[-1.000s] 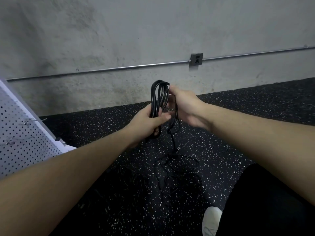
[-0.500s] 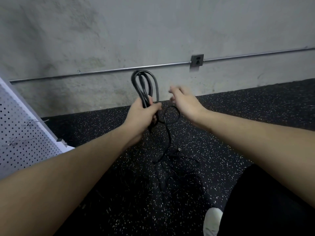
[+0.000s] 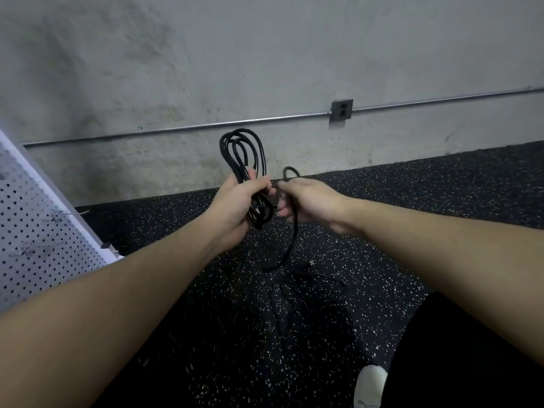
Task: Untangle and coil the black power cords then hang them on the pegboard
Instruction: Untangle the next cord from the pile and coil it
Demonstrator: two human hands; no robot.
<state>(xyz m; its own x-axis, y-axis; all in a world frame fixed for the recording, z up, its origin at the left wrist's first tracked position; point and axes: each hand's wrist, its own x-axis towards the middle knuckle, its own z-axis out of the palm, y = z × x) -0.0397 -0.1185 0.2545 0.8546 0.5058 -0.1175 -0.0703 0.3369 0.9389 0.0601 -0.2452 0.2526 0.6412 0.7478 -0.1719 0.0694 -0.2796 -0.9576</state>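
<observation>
Half a second back the right hand (image 3: pixel 312 201) was spread open and clear of the cord; now it has closed in beside the left hand (image 3: pixel 238 201) and pinches a small fresh loop of the black rubber power cord (image 3: pixel 290 172), which pokes up above its knuckles. Left fingers are curled tight round the waist of the gathered black coil (image 3: pixel 243 151), whose several long loops stand upright above the fist while shorter loops hang below it. From the right hand the loose tail of the same cord (image 3: pixel 290 248) drops to the black speckled rubber floor (image 3: pixel 441 201), where it joins a dim tangle of further black cords (image 3: pixel 309 298). Coiling, then, appears to be the step in hand, and not finished: the next move calls for laying the new loop into the left grip alongside the others, then drawing up more slack without dragging the floor tangle tight. Hanging comes later; the white perforated pegboard (image 3: pixel 32 231) with its thin wire hooks (image 3: pixel 69 214) stands at far left, well apart from both hands.
</observation>
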